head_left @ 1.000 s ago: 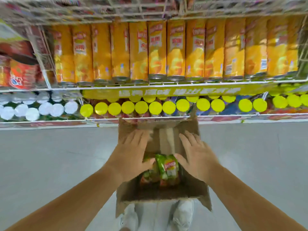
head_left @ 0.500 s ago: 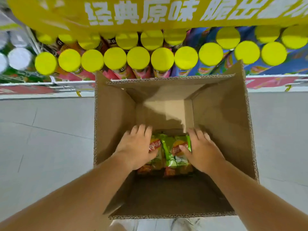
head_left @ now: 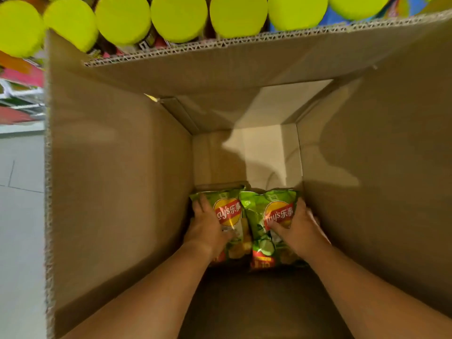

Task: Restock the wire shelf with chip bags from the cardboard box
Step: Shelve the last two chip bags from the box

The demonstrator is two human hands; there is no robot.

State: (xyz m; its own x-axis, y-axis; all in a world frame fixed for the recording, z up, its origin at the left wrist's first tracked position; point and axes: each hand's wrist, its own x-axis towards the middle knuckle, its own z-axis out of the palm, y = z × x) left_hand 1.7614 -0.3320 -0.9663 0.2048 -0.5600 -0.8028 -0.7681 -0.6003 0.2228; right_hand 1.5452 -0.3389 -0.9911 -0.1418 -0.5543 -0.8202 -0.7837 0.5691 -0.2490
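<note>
A: Where are the chips?
B: Lower centre, deep in the brown cardboard box [head_left: 117, 192]: the left green foil chip bag [head_left: 231, 211] touching the right green foil chip bag [head_left: 274, 216].
A: Held?
B: The left grip [head_left: 208, 226] curls round one, the right grip [head_left: 297, 228] round the other, likely to lift both at once.

One cardboard box [head_left: 117, 192], open at the top. Inside it, two green chip bags side by side: left bag [head_left: 230, 211] and right bag [head_left: 278, 214]. Two bare grips down in the box, left grip [head_left: 208, 228] and right grip [head_left: 300, 228], one to each bag. Beyond the far rim, seven round yellow-green lids [head_left: 178, 18] in plain sight, plus slivers of more cut off at the frame's edge.
</note>
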